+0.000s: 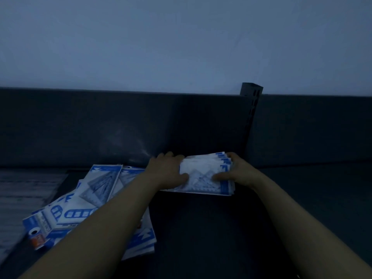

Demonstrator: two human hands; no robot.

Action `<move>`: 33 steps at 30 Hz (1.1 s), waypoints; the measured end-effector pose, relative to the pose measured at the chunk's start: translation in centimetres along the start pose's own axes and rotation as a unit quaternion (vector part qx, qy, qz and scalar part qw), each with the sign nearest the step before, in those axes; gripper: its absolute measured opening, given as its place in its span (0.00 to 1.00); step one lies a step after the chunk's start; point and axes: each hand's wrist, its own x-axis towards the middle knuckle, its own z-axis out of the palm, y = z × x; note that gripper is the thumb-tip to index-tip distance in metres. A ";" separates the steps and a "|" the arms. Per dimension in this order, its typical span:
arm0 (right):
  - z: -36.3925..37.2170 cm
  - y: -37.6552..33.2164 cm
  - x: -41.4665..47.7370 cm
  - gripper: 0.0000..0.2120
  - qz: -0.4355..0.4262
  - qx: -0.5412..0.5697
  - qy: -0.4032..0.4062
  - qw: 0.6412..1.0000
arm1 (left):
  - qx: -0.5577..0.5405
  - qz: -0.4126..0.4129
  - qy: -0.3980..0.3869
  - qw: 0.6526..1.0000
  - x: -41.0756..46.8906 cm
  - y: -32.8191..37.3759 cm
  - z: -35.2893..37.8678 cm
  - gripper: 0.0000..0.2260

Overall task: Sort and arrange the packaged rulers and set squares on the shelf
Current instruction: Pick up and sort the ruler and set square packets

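At the left of the dark shelf (201, 228), a loose heap of packets (88, 206) is seen, blue and white, overlapping at odd angles and seemingly not yet sorted. Printing is carried on the packet faces, but the dim light and blur leave no brand or wording legible; only an orange patch on the nearest corner is made out. Further right, the left hand (167, 170) is laid against the left end of a neater stack of packets (207, 176), fingers curled over its far edge and thumb on top. At the other end the stack is clasped by the right hand (233, 172), so that it is squeezed between both, probably to square the edges. A set square is shown through the top wrapper. Behind, a slotted upright (251, 109) is fixed against the back panel (100, 125).
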 end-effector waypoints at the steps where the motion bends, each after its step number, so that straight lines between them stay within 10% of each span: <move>1: 0.0 0.1 -0.1 0.36 0.000 -0.007 -0.004 1.000 | -0.012 -0.004 -0.024 1.000 0.2 0.1 0.0 0.27; 12: -0.1 0.1 -0.3 0.55 0.025 -0.118 -0.059 0.991 | 0.020 -0.044 -0.030 0.998 0.1 0.1 0.7 0.29; 16: 1.1 -0.5 -0.4 0.39 -0.053 -0.225 0.023 0.973 | 0.052 0.032 0.052 0.997 -0.9 1.4 1.4 0.33; 19: 3.7 -0.5 -0.9 0.28 -0.123 -0.351 0.003 0.928 | 0.023 0.048 -0.025 0.998 -1.8 2.6 2.6 0.27; 33: 5.9 1.4 -8.1 0.30 -0.092 -0.467 -0.031 0.879 | -0.003 0.042 -0.072 0.997 -7.7 4.7 4.5 0.31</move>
